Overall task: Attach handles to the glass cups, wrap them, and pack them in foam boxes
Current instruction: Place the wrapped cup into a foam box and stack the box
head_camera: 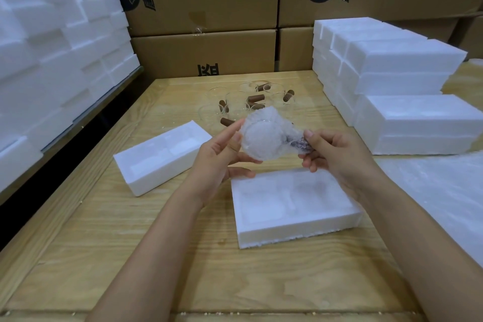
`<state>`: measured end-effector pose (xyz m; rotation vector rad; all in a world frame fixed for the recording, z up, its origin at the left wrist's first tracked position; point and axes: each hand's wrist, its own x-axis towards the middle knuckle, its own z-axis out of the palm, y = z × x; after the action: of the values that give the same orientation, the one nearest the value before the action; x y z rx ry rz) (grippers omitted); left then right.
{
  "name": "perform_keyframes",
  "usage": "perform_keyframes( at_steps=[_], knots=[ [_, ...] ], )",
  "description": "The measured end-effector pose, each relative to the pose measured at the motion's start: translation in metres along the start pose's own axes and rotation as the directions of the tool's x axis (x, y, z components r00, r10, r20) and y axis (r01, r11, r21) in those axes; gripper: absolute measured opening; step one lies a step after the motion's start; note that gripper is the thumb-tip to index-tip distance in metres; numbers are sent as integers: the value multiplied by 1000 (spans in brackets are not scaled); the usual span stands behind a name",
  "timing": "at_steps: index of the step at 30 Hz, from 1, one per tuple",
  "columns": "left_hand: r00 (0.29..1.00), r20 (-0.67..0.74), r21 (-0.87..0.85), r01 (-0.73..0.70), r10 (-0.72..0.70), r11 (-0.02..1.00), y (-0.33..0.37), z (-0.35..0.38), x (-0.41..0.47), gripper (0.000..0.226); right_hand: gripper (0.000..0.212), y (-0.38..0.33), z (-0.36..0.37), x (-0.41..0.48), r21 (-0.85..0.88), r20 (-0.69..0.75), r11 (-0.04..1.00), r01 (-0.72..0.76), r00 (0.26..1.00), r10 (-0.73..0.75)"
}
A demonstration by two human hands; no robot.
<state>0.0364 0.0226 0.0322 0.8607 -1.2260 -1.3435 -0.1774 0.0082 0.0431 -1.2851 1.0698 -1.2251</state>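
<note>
The wrapped cup [262, 137] was held in the air just above the open foam box [264, 234], probably so that it could be turned to match the recess before being lowered in. The left hand [218, 158] cradled the round body, with fingers spread above and below it, which steadied the glass without crushing the thin white wrap. The right hand [337, 157] pinched the handle [300, 142], whose brown showed dimly through the wrap. This grip seemed to keep the loose end of the sheet gathered shut, though the blur made that hard to confirm. Both forearms reached forward from the near edge of the wooden table [117, 243], with the wrists bent inward so the palms faced each other across the cup. A second foam piece [154, 162] lay off to the left, apart from the box. The unwrapped glass cups [248, 102] stood grouped farther back, and flat wrapping sheets [444, 191] lay to the right
</note>
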Motion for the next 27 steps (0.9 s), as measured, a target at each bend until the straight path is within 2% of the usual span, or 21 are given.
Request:
perform_keyframes(
  at_steps=[4,10,17,22,23,26,27],
  knots=[
    [998,32,-41,-45,46,998,5,0,-2,41,20,-2,0,-2,97,11,994,49,999,-51],
    [994,67,-197,-69,83,978,7,-3,-3,40,20,-3,-3,-4,201,52,975,93,993,-106],
    [992,13,-215,-120,125,969,3,-7,-2,36,20,-2,-4,-5,253,137,963,92,982,-130],
    [981,72,-201,-165,183,965,1,-10,-2,66,22,-1,-7,-5,218,161,969,115,975,-152],
    [981,75,-199,-163,181,966,1,-10,-2,65,22,-1,-7,-5,217,161,969,115,975,-152],
    [985,79,-173,-135,151,975,2,-10,-2,42,19,0,-9,-3,242,144,965,102,980,-139],
    [986,98,-154,-116,132,981,3,-11,-2,43,19,0,-10,-2,264,130,960,93,983,-131]
  ],
)
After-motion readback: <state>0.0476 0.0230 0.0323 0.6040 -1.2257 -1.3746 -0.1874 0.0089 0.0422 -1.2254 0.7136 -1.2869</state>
